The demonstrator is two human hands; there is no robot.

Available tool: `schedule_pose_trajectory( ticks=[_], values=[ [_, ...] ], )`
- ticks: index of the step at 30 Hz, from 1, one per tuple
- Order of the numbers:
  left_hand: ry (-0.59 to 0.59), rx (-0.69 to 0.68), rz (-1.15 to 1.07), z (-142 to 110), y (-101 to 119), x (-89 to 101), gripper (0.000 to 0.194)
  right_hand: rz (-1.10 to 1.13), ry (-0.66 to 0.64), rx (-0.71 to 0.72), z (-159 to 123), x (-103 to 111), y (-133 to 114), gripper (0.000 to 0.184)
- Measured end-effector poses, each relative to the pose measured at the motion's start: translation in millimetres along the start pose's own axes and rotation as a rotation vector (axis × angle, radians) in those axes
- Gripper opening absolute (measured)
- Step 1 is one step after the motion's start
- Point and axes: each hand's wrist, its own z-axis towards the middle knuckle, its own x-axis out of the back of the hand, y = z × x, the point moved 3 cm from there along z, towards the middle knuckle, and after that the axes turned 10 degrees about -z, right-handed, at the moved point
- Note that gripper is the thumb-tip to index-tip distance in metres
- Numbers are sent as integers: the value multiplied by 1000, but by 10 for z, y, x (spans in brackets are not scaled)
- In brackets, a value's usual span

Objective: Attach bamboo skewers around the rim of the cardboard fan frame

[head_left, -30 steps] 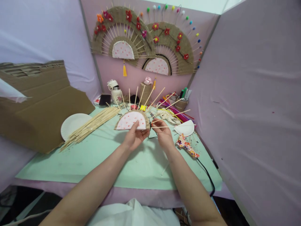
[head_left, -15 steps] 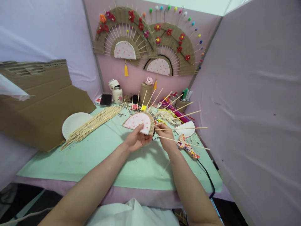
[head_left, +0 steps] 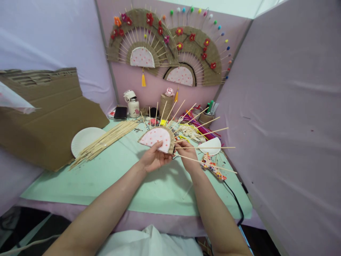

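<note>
A half-round cardboard fan (head_left: 157,137) faced with pink-dotted white cloth is held above the table, thin bamboo sticks (head_left: 210,123) spreading from its curved rim. My left hand (head_left: 156,158) grips its lower right part, thumb on the dotted face and fingers beneath. At the right end of the rim, my right hand (head_left: 188,156) has its fingers pinched together among the lowest sticks. A thin black strand shows near those fingertips; whether they hold it or the rim is hidden. One stick crosses in front of the right hand.
Loose bamboo sticks (head_left: 106,142) overlap a white paper plate (head_left: 80,138) at left, before a large cardboard sheet (head_left: 53,121). A flower-patterned glue gun (head_left: 213,167) with a black cable lies right, near a cut plate (head_left: 211,145). A bottle (head_left: 133,106) and twine roll (head_left: 166,103) stand behind.
The fan's lowest right sticks have tipped slightly downward. Both hands stay in nearly the same place, and the view has shifted a little.
</note>
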Motion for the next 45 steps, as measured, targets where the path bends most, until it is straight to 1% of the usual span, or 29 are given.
schedule_pose_trajectory(
  ticks=[4, 9, 12, 15, 18, 20, 23, 27, 30, 33, 36, 39, 45],
  values=[
    [-40, 26, 8, -14, -1, -8, 31, 20, -19, 19, -4, 0, 15, 16],
    [-127, 55, 23, -40, 11, -11, 34, 81, -67, -12, -12, 1, 9, 19],
    [-150, 68, 48, -50, 35, -2, 36, 64, -111, -56, -20, 21, -31, 21],
    [-137, 66, 93, -55, 71, 5, 36, 25, -149, -110, -26, 61, -64, 24],
    [-122, 66, 132, -59, 110, 4, 36, 79, -186, -208, -25, 110, -81, 30],
    [-137, 76, 159, -63, 140, -1, 35, 146, -197, -278, -20, 152, -108, 32],
    [-157, 81, 206, -82, 209, -6, 35, 256, -184, -332, -14, 241, -185, 31],
    [-110, 76, 295, -161, 365, 15, 34, 364, -180, -326, -32, 384, -274, 31],
    [-61, 33, 345, -242, 511, 51, 32, 366, -167, -300, -41, 497, -266, 27],
    [-24, -21, 353, -305, 615, 110, 31, 394, -153, -297, -28, 591, -192, 24],
    [-22, -41, 344, -333, 637, 173, 33, 450, -94, -292, -7, 666, -99, 21],
    [-37, -22, 321, -336, 608, 218, 37, 486, -60, -285, -6, 701, -40, 20],
    [-51, 13, 307, -330, 584, 272, 42, 475, -33, -282, -33, 704, -31, 18]
  ],
)
